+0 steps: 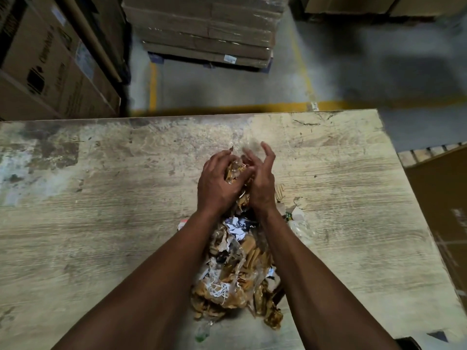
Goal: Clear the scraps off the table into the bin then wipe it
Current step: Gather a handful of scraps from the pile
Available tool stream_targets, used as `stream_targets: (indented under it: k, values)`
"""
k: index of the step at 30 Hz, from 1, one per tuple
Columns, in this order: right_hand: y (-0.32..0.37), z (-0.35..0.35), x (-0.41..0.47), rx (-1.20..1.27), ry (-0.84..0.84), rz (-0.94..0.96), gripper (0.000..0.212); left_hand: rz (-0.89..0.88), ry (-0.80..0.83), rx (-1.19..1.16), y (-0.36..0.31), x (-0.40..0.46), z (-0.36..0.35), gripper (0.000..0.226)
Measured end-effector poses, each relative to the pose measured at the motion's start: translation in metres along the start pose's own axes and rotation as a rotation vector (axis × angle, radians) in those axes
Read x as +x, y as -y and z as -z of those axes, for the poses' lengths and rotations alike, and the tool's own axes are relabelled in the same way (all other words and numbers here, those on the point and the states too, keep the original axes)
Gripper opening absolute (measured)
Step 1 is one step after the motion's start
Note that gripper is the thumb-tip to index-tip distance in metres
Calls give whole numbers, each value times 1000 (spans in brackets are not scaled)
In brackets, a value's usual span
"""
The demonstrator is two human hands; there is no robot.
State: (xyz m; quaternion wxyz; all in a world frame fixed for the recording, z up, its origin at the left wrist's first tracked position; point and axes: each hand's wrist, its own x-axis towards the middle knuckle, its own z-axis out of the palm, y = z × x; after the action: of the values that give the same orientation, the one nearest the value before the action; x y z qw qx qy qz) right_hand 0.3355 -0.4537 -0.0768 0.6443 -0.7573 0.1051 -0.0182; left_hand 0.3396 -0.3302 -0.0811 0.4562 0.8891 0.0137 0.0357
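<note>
A heap of scraps (237, 271), brown tape, torn paper and clear plastic, lies on the worn wooden table (101, 223) between my forearms. My left hand (214, 183) and my right hand (262, 183) are cupped together at the far end of the heap. They press a bunch of scraps (235, 170) between them, just above the tabletop. My left fingers curl over the bunch; my right fingers are partly spread against it. A few loose bits (298, 218) lie right of the heap. No bin is visible.
Stacked cardboard boxes (50, 59) stand at the far left, and a wrapped pallet of flat cartons (209, 34) sits beyond the table. Yellow floor lines (227, 108) run behind the far edge. A brown carton (442, 210) stands right of the table.
</note>
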Motion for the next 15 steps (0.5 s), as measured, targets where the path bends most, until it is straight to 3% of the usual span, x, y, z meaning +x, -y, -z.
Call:
stream_targets:
  k: [3, 6, 8, 11, 15]
  values:
    - [9, 2, 5, 324, -52, -96, 54, -29, 47, 74, -2, -3, 2, 83]
    - [13, 3, 9, 486, -21, -192, 68, -50, 112, 135, -2, -5, 3, 91]
    - [13, 4, 11, 556, 8, -244, 65, -76, 139, 165, 0, -4, 3, 95]
    - [19, 9, 14, 569, 43, -285, 56, -80, 132, 180, 1, -4, 2, 83]
    - [32, 11, 13, 322, 123, -253, 58, -98, 90, 203, -1, -3, 2, 59]
